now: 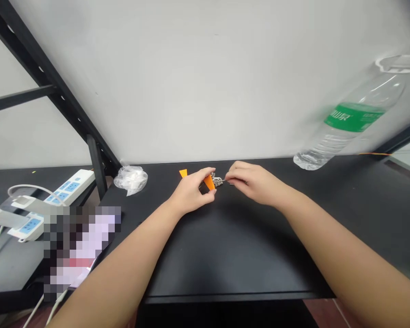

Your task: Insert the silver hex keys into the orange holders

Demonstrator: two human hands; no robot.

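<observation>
Left hand (pixel 191 195) pinches the small orange holder (pixel 209 182) near the back edge of the bench (pixel 225 255), and the right hand (pixel 252 183) has its fingers closed on the thin metal pieces (pixel 218 182) sticking out of it. Fingertip grips this slight could slip, and a loose piece might vanish on that dark surface.

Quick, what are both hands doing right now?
Left hand: closed on the orange piece.
Right hand: closed, pinching the metal part beside it.
</observation>
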